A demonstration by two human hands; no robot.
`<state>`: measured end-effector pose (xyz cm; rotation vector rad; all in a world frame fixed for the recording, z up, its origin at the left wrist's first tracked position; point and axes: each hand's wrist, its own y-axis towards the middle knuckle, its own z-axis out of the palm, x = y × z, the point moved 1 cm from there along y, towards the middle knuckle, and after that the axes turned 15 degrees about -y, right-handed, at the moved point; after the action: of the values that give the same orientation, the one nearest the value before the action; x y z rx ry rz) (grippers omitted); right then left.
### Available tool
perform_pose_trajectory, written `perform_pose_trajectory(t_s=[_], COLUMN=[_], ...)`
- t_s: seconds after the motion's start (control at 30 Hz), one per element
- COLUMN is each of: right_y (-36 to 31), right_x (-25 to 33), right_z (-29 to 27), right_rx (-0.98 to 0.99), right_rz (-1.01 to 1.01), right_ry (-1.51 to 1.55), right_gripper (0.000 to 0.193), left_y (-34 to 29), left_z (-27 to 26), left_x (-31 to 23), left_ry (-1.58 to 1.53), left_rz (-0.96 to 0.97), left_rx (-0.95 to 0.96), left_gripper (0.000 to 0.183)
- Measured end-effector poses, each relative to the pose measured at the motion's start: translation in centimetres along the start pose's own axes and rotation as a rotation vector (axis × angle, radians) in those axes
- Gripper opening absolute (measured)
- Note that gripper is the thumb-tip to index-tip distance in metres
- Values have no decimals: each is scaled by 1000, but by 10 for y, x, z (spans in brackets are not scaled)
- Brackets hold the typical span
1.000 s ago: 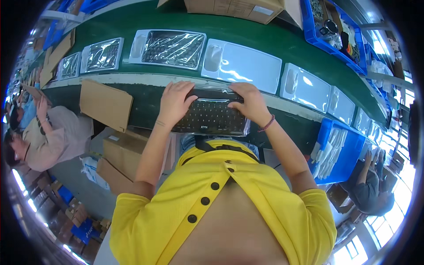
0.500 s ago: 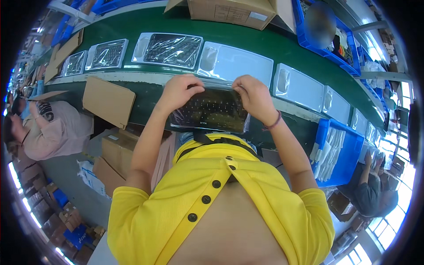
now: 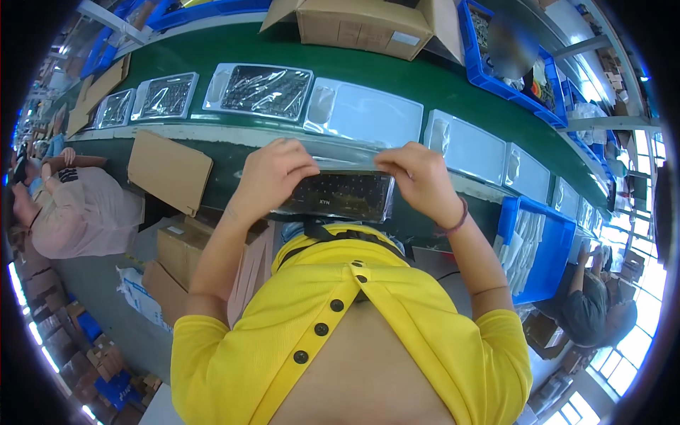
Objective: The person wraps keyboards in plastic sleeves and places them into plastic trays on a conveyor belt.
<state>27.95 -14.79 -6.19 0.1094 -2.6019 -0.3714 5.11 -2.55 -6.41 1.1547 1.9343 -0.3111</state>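
Left hand [image 3: 282, 174] and right hand [image 3: 416, 178] pinched a film-wrapped keyboard [image 3: 342, 195] mid-frame; above, green table [image 3: 234, 49] spread from pale edge [image 3: 227, 134] to carton [image 3: 365, 28].

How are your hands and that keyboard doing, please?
Left hand and right hand pinching clear wrap. Black keyboard partly hidden by left hand. Nothing visibly blocking.
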Motion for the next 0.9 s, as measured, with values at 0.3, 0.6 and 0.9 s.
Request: perform_pose_trajectory(t_s=[0.3,0.6,0.9], right_y=[-2,12,11], right_x=[2,-39,-13], right_z=[7,27,-4], right_rx=[-202,-121,-35], right_rz=[-242,-167,-60], right_ry=[-372,-117,95], right_gripper=[27,30,23], left_y=[45,21,-28], left_z=[4,-28,-61], left_x=[57,84,41], left_ry=[-729,187,-314], left_rz=[-563,382,-229], left_rx=[452,163,19], left_gripper=[15,30,16])
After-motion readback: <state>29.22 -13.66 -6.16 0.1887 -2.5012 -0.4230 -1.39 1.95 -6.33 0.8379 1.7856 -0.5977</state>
